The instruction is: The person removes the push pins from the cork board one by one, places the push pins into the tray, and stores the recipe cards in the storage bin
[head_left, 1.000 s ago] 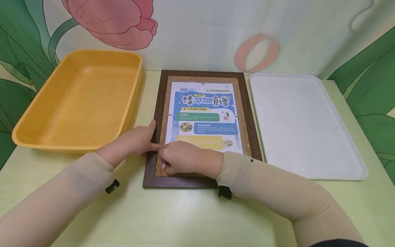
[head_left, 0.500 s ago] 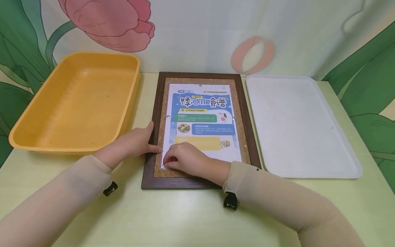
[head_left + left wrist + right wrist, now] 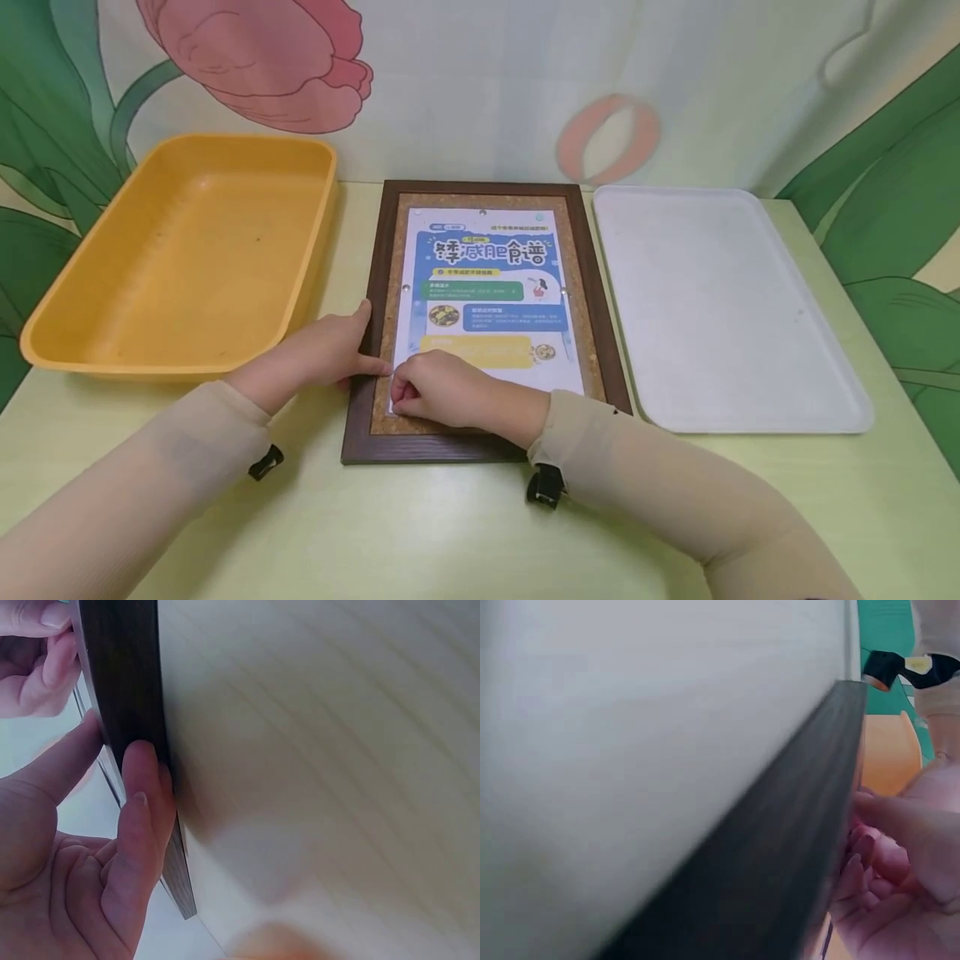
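Note:
A dark wooden-framed cork board (image 3: pixel 472 448) lies on the table with a printed poster (image 3: pixel 487 321) on it. Small round silver thumbtacks (image 3: pixel 482 212) sit along the poster's edges. My left hand (image 3: pixel 318 354) grips the frame's left side, thumb over the face and fingers against the outer edge, as the left wrist view shows. Over the poster's lower left corner, my right hand (image 3: pixel 442 387) has thumb and forefinger pinched together on a tiny thumbtack, mostly hidden by the fingertips. The right wrist view shows that hand (image 3: pixel 900 877) curled behind the dark frame edge (image 3: pixel 780 825).
A deep yellow tray (image 3: pixel 180 367) stands to the left of the board. On the right lies a shallow white tray (image 3: pixel 731 308). Behind the pale green table (image 3: pixel 420 533) hangs a flower-printed curtain (image 3: pixel 465 92).
My right hand has turned from a fist-like press at the lower left corner to a pinch there. The left hand keeps its hold on the frame. The head view has shifted slightly.

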Action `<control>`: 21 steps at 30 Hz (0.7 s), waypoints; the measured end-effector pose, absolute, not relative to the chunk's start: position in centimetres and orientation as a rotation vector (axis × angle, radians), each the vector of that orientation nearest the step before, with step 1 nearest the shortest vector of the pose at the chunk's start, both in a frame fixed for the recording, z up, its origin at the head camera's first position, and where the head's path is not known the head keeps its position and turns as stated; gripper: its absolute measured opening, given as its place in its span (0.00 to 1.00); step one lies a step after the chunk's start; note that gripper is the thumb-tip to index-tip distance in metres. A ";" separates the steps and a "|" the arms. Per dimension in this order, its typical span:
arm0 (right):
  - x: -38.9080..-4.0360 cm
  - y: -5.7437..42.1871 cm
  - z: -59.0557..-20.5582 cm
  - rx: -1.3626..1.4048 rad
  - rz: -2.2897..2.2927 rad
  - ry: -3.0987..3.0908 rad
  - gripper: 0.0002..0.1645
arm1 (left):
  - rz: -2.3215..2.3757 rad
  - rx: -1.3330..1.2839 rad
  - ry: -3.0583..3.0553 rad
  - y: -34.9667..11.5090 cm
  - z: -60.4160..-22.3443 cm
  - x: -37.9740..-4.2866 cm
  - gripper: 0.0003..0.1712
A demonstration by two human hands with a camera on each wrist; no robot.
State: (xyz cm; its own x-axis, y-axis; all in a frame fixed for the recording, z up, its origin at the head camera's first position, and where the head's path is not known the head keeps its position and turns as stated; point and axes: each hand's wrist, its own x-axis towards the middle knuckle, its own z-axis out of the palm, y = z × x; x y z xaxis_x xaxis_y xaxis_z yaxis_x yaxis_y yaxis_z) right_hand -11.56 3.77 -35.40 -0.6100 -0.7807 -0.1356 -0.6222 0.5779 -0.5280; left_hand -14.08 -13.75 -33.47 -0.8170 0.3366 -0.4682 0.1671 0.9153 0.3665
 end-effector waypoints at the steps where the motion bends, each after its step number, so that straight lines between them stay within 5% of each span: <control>1: -11.7 3.7 -35.4 -1.135 -0.601 2.444 0.05 | 0.422 0.362 2.531 -13.7 -33.5 -14.1 0.62; 21: -12.6 3.1 -34.6 -1.143 -0.409 2.301 0.07 | 0.438 0.338 2.519 -13.5 -33.1 -13.9 0.62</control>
